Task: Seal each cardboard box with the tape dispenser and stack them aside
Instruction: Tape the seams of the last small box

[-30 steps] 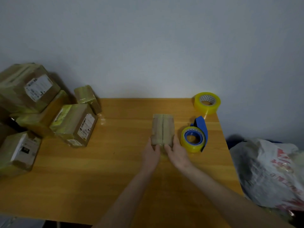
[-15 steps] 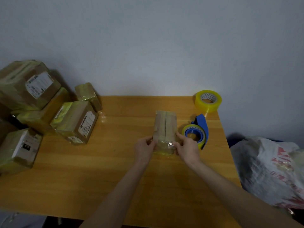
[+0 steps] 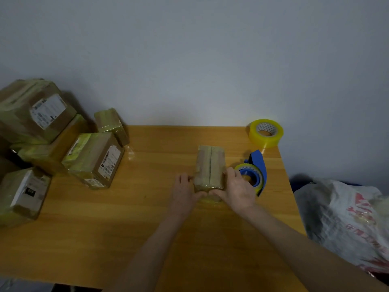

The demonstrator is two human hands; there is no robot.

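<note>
A small cardboard box (image 3: pixel 210 163) lies lengthwise on the wooden table (image 3: pixel 147 218), its top flaps meeting in a centre seam. My left hand (image 3: pixel 184 192) grips the near left corner, thumb pressed on the near end. My right hand (image 3: pixel 239 189) holds the near right side, thumb on the same end, where clear tape shines. The blue tape dispenser (image 3: pixel 255 172) with its yellow roll lies just right of my right hand, partly hidden by it.
A spare yellow tape roll (image 3: pixel 266 132) sits at the table's far right corner. Several taped, labelled boxes (image 3: pixel 94 159) are piled at the left against the wall. A white plastic bag (image 3: pixel 347 220) lies beyond the right table edge.
Both hands shifted from the box's sides to its near end, thumbs pressing there. The box sat lower and flat again after being tilted up half a second ago.
</note>
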